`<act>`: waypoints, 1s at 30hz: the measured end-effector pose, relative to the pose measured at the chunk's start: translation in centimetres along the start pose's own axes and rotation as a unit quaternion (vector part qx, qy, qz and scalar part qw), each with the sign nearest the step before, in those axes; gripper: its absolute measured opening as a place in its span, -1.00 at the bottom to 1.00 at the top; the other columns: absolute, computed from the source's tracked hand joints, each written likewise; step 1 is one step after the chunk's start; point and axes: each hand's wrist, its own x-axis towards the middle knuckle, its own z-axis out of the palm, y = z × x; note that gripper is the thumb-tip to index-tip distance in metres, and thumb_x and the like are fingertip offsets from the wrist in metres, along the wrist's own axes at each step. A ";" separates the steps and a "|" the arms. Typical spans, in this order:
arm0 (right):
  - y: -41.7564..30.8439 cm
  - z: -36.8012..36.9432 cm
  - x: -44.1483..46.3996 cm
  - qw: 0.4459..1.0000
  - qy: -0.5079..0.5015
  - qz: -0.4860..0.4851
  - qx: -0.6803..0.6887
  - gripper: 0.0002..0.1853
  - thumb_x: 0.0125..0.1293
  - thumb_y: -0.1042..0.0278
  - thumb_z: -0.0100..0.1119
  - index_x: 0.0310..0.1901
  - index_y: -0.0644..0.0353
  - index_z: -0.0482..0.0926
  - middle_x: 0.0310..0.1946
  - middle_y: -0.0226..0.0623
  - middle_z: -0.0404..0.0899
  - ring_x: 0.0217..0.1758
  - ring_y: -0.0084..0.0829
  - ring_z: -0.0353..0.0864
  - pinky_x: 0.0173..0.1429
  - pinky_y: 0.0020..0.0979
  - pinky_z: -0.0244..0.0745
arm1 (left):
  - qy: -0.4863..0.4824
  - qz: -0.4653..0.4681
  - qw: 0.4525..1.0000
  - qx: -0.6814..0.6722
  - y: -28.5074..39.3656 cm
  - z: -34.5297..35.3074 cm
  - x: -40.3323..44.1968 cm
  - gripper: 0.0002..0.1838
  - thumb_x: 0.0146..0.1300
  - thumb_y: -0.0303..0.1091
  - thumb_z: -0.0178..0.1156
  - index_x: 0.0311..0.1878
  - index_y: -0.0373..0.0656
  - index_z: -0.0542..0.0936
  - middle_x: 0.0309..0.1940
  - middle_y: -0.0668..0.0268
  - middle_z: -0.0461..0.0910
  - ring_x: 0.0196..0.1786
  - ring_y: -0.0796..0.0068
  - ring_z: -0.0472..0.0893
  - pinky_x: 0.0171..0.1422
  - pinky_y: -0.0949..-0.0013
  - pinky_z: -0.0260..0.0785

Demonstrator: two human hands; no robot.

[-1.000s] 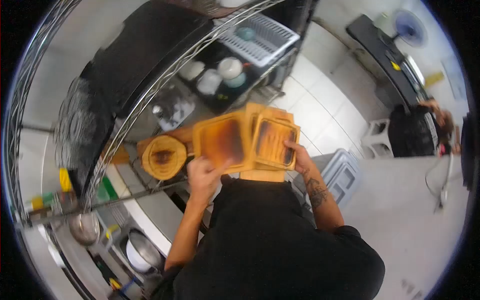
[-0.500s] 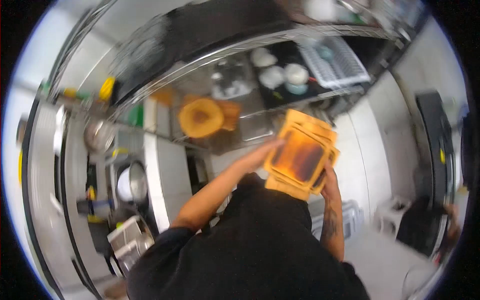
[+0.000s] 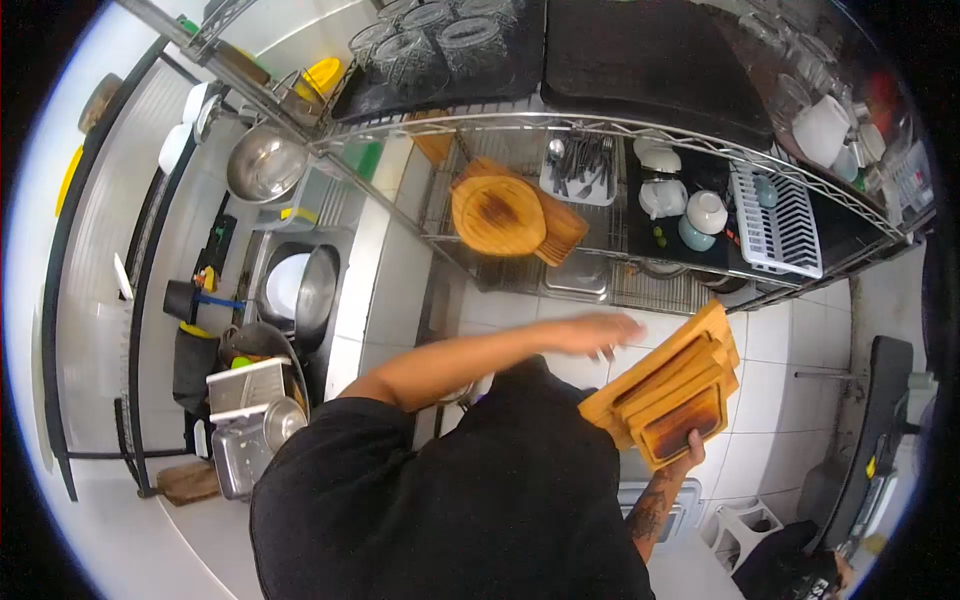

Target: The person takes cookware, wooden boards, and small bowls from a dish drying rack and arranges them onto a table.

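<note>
We find the room brightly lit, the white floor tiles [image 3: 770,380] pale with a grey shadow across their right side, and small glints showing on the steel bowl [image 3: 268,163] and the drinking glasses [image 3: 472,36]. Motion blur smears the left hand [image 3: 605,333], while we read the wooden boards [image 3: 655,372] fairly crisply. Toward the edges we see the wide lens bow the wire shelf [image 3: 560,120], with black corners and a bluish fringe at left.
</note>
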 end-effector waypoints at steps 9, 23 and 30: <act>7.4 3.2 -2.8 0.987 0.118 -0.098 0.049 -0.25 0.21 0.09 0.28 0.40 0.25 0.35 0.31 -0.13 0.47 0.34 -0.07 0.47 0.44 -0.05 0.36 | 0.655 -0.005 0.669 0.352 -10.6 -45.1 -7.5 -0.58 0.36 -0.03 0.15 0.04 -0.17 0.69 -0.03 0.05 0.69 0.07 0.06 0.64 0.18 0.10 0.44; 11.7 11.7 -3.6 0.974 0.157 -0.150 0.067 -0.33 0.32 0.16 0.25 0.38 0.31 0.35 0.30 -0.09 0.49 0.35 -0.06 0.48 0.45 -0.04 0.36 | 0.630 -0.001 0.566 0.532 -12.8 -49.2 -9.1 -0.50 0.39 -0.14 0.20 0.28 -0.26 0.52 0.26 -0.05 0.52 0.31 -0.02 0.49 0.44 0.11 0.29; 10.2 11.3 1.0 0.987 0.155 -0.031 0.041 -0.42 0.32 0.24 0.23 0.32 0.32 0.41 0.21 -0.10 0.57 0.27 -0.12 0.58 0.42 -0.09 0.45 | 0.557 0.261 0.693 0.376 -6.4 -26.5 -14.5 -0.69 0.27 -0.52 0.24 0.08 -0.26 0.64 0.05 -0.04 0.66 0.13 -0.13 0.62 0.29 0.09 0.45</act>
